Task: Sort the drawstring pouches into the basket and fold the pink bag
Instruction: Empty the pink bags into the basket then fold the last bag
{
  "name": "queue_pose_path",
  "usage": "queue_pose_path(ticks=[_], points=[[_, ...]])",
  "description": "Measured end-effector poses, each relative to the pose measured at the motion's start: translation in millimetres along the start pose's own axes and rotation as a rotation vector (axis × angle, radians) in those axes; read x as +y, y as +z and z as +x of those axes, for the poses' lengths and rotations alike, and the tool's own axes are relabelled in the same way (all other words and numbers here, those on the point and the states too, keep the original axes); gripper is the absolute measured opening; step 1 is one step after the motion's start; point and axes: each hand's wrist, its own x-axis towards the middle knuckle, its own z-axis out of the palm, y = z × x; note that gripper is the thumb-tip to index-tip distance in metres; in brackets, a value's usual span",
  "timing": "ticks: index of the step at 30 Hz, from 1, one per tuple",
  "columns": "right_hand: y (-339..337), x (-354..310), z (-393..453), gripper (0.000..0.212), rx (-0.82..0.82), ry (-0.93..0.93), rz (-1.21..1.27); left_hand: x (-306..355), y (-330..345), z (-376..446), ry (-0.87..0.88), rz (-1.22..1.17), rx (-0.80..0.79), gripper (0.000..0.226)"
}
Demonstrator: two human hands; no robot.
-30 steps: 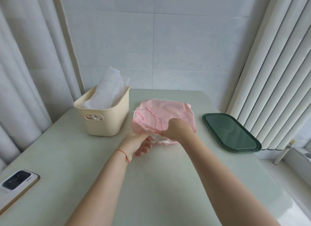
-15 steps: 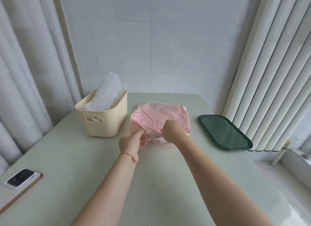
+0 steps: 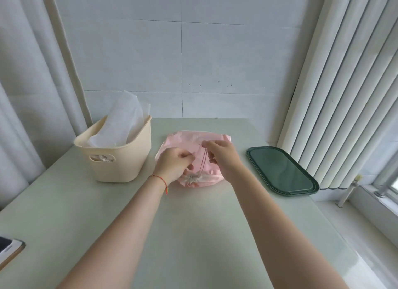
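The pink bag (image 3: 193, 139) lies flat in the middle of the table, its gathered mouth (image 3: 195, 179) facing me. My right hand (image 3: 221, 157) pinches the pink drawstring (image 3: 203, 161) and holds it taut above the bag. My left hand (image 3: 175, 166) rests on the bag's left side with curled fingers, seemingly pinching the fabric or cord. The cream basket (image 3: 120, 159) stands to the left and holds white translucent pouches (image 3: 125, 120) that stick up above its rim.
A dark green tray (image 3: 282, 170) lies to the right of the bag, near the vertical blinds (image 3: 344, 94). A phone (image 3: 8, 250) sits at the table's front left edge. The pale green table (image 3: 193, 235) stretches bare toward me, with curtains on the left.
My right hand has risen from the bag's mouth, drawing the cord up and away. My left hand has moved onto the bag's left side. The mouth now shows gathered.
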Motion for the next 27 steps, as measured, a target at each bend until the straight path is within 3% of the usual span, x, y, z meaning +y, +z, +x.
queue_pose_path(ticks=[4,8,11,16,20,27], points=[[3,-5,13,0.017,-0.038,-0.111,-0.024,1,7,19,-0.048,0.082,-0.228,0.014],[5,-5,15,0.021,-0.089,-0.155,-0.106,9,5,24,-0.004,0.125,-0.34,0.017],[14,0,22,0.025,-0.105,-0.135,-0.116,7,3,30,0.069,0.181,-0.281,0.017],[12,1,30,0.052,-0.145,-0.083,-0.161,6,2,34,0.145,0.167,-0.182,0.022],[9,2,29,0.054,-0.126,-0.061,-0.264,1,5,34,0.13,0.102,-0.186,0.018],[-16,5,36,0.049,0.074,-0.17,-0.881,-7,1,36,0.098,0.11,-0.105,0.024]])
